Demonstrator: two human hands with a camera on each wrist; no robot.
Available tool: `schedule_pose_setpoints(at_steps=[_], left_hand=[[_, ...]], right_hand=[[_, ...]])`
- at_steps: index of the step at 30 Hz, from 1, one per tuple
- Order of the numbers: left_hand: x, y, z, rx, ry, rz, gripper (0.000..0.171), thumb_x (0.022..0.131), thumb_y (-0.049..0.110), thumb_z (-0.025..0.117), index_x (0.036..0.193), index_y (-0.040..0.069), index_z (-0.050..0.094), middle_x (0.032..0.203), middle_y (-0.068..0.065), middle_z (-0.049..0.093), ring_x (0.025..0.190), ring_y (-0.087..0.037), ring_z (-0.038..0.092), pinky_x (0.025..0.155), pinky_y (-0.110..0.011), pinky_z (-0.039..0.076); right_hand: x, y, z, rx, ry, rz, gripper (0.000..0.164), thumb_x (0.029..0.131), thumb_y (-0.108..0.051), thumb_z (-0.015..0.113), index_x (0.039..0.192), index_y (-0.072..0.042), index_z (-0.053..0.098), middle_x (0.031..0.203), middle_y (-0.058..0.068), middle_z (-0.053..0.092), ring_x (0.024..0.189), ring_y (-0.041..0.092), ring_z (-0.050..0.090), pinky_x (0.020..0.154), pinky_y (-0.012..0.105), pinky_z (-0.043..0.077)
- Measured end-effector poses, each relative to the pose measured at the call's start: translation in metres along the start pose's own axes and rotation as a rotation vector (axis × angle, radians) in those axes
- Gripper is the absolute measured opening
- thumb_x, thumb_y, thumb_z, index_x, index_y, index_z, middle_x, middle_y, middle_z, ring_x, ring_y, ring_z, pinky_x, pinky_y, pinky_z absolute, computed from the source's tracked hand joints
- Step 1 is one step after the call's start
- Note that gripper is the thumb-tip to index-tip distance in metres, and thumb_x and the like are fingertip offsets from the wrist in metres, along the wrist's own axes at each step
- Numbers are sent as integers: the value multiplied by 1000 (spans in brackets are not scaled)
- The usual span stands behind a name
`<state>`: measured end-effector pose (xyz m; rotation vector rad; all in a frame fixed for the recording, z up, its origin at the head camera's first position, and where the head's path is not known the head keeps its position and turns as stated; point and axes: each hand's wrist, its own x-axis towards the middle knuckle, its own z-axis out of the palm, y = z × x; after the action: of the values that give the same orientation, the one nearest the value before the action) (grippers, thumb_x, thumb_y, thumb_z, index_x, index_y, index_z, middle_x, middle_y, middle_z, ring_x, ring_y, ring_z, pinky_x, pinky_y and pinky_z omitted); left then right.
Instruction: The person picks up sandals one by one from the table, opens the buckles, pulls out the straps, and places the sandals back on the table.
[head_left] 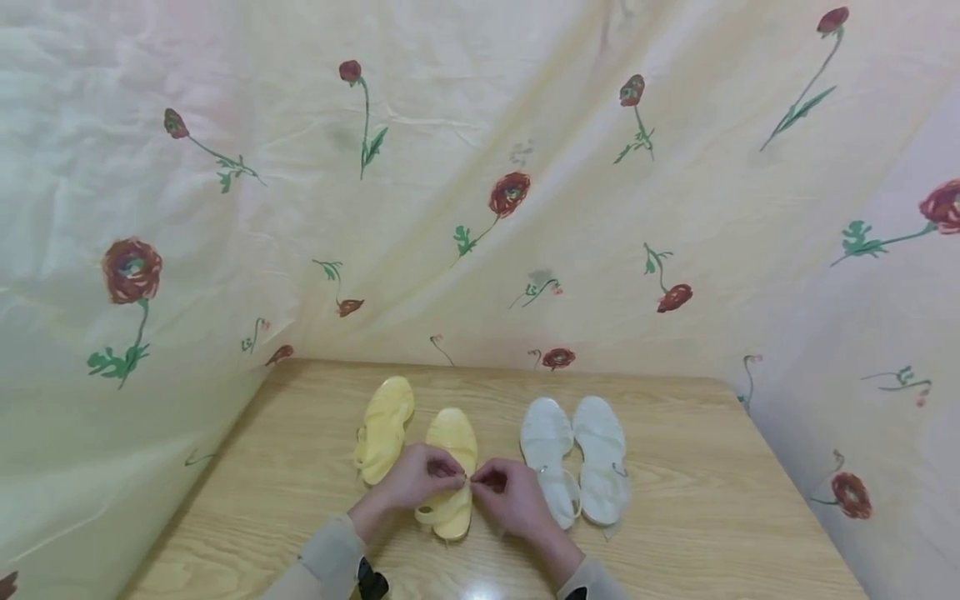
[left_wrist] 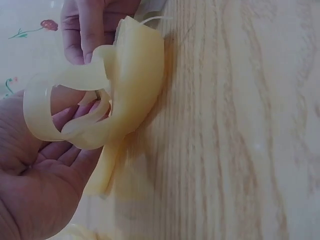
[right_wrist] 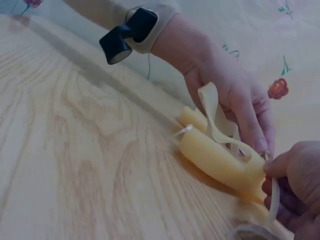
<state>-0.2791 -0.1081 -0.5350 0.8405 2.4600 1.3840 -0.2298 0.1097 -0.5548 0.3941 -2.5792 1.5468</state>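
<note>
A yellow sandal (head_left: pixel 452 429) lies on the table between the two hands. My left hand (head_left: pixel 420 477) comes in from its left side, thumb and fingertips pinched at a small buckle (right_wrist: pixel 266 154) on the sandal's strap. From the other side my right hand (head_left: pixel 513 498) pinches the thin strap end (right_wrist: pixel 274 200) close to the left fingertips. In the left wrist view the yellow ankle strap (left_wrist: pixel 37 112) loops up beside the left palm. The second yellow sandal (head_left: pixel 386 425) lies to the left, partly behind the left hand.
A pair of white sandals, the left one (head_left: pixel 546 425) and the right one (head_left: pixel 600 458), lies right of the right hand. The wood-grain table (head_left: pixel 690 483) meets a flower-patterned cloth (head_left: pixel 420 250) at its back and sides.
</note>
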Motion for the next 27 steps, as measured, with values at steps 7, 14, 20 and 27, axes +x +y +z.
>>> schedule_pose_setpoints(at_steps=[7,14,20,27], left_hand=[[2,2,3,24,-1,7,12,92,15,83,99,6,81,95,-7,82,83,-8,72,77,-19,58],[3,1,3,10,11,-20,13,95,20,82,100,8,81,95,-4,81,84,-5,71,78,-20,58],[2,7,2,38,8,11,9,96,16,80,100,8,82,94,-5,82,82,-2,70,75,-19,58],[4,13,0,61,8,27,10,95,13,80,101,5,82,94,-6,82,83,-3,71,74,-18,57]], right_hand=[[1,2,1,-17,7,-9,5,92,-11,83,93,-16,82,91,-1,81,83,0,69,77,19,57],[3,3,7,82,27,31,8,93,-12,82,96,-6,78,91,7,80,80,2,70,75,19,60],[5,2,4,78,-40,50,18,96,-23,81,102,-7,77,95,7,79,81,6,72,75,20,61],[6,0,4,87,-51,68,23,95,-26,81,104,-5,78,96,9,80,82,10,73,74,19,60]])
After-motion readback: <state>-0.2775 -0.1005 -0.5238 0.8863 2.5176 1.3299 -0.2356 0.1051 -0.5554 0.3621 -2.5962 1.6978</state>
